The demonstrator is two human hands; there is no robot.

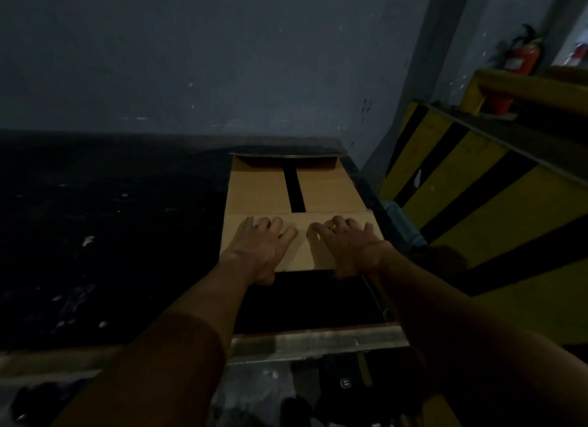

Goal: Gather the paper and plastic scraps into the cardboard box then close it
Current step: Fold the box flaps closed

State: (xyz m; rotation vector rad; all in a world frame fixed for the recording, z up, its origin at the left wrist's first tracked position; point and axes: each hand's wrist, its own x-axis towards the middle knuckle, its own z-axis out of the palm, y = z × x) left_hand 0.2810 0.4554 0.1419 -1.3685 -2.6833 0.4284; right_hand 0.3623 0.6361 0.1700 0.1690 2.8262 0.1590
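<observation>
One cardboard box [261,188], left hand [259,247], right hand [350,250], both on flap [304,255]

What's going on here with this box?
A person is closing a box on a dark surface. The left hand and right hand press on the near flap, fingers spread on top. Two inner flaps are already folded in, with a dark gap between them. The far flap looks not yet folded down. A few pale scraps lie on the surface to the left.
</observation>
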